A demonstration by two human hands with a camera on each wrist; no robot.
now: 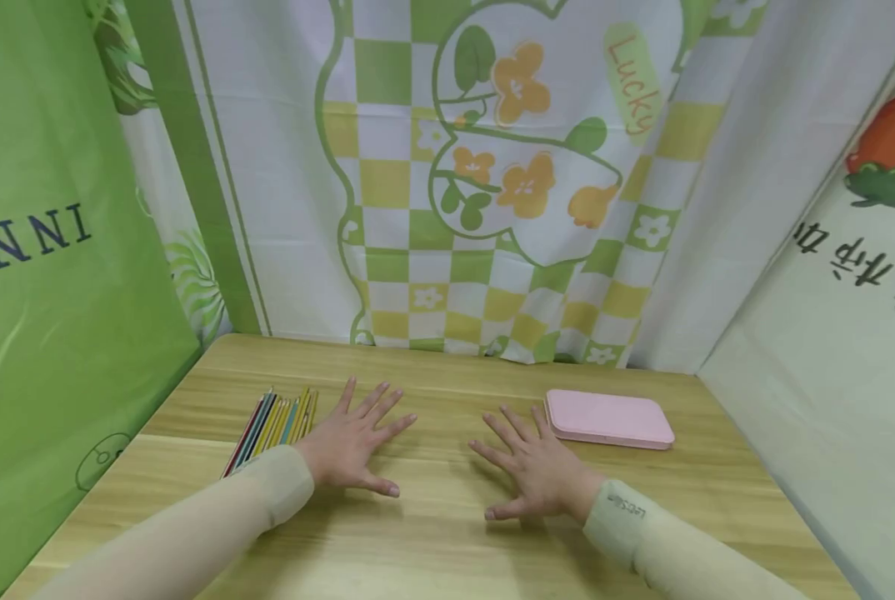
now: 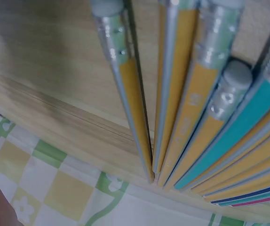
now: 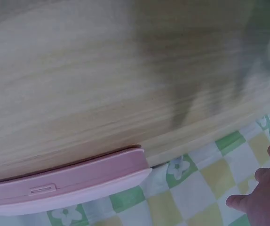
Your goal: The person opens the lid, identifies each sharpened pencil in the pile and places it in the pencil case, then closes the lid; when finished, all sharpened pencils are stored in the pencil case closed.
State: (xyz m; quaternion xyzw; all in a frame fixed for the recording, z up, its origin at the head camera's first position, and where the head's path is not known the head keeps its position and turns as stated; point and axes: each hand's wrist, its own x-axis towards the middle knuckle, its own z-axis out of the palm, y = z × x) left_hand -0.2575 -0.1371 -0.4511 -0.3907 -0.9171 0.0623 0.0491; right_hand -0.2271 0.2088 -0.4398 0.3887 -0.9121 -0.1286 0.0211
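Note:
Both hands lie flat, palms down, on a light wooden table [image 1: 432,542]. My left hand [image 1: 353,437] has its fingers spread and holds nothing; a row of several coloured pencils [image 1: 271,425] lies just to its left. Seen from the left wrist, the pencils [image 2: 186,117] fill the frame, mostly yellow with metal ferrules and erasers, one teal. My right hand [image 1: 533,467] is spread too, empty, its fingertips close to a closed pink case [image 1: 608,418]. In the right wrist view the pink case [image 3: 64,186] shows its edge and clasp, and fingers [image 3: 262,197] appear at the lower right.
A checked green, yellow and white curtain [image 1: 492,183] hangs behind the table. A green cloth panel [image 1: 50,275] closes the left side and a pale printed panel [image 1: 845,333] the right. Both sleeves are beige.

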